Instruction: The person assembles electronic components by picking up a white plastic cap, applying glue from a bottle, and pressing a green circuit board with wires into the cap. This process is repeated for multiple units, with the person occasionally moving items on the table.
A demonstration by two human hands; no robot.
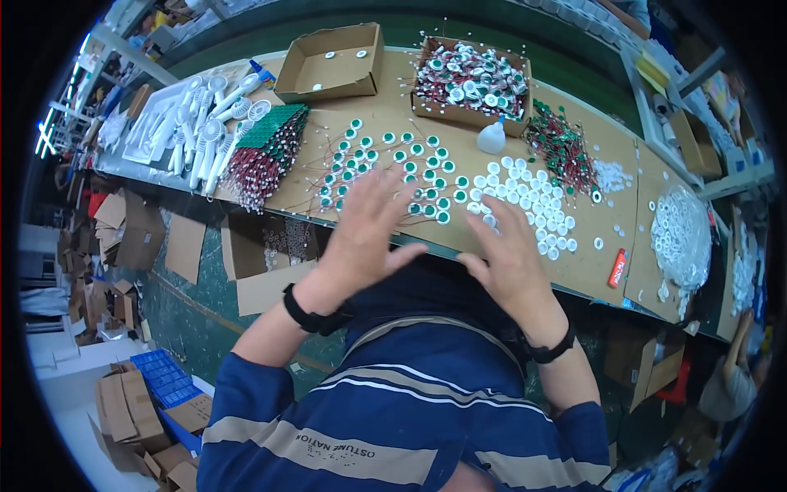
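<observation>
My left hand is over the table's near edge, fingers spread, thumb out to the right. Its fingertips reach over the rows of white rings with green discs, which trail thin red wires; whether they touch any is hidden. My right hand is open too, with thumb and fingers apart. Its fingertips lie beside a cluster of plain white round caps, and nothing shows in its grasp. Behind the caps stands a white squeeze bottle with a narrow tip.
Left lie a stack of green circuit boards with red wires and several white handheld fans. Farther back are a nearly bare cardboard box and a full one. Right are loose wired boards, a red tube and a plastic bag of white rings.
</observation>
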